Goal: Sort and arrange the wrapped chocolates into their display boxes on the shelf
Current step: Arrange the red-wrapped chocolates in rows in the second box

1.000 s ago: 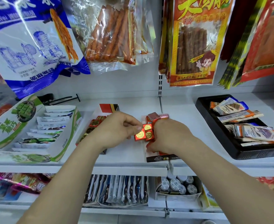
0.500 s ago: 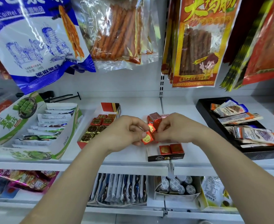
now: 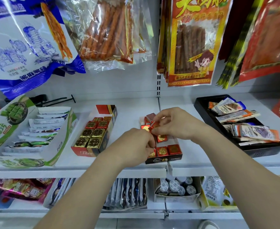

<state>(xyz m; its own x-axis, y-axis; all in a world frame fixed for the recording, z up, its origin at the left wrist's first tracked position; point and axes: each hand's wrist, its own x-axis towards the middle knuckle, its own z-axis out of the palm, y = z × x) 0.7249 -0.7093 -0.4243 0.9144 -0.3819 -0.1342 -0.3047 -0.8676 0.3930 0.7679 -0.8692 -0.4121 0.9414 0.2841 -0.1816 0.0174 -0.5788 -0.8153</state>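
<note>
Head view — downward, seemingly close to shelf [image 3: 131, 106]

Glossy, crinkled foil wraps the red chocolates [image 3: 162, 151] in the near box [image 3: 162, 160] of smooth printed card; the gold chocolates [image 3: 89, 138] left shine likewise. The black tray [image 3: 206, 115] far right looks glossy plastic.

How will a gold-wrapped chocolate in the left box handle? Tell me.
The gold-wrapped chocolates look blocky and flat-sided, so one is probably stiff and unlikely to roll. The glossy foil may be slightly slippery. Packed tight in the display box, one could nudge neighbours when pinched out.
</note>
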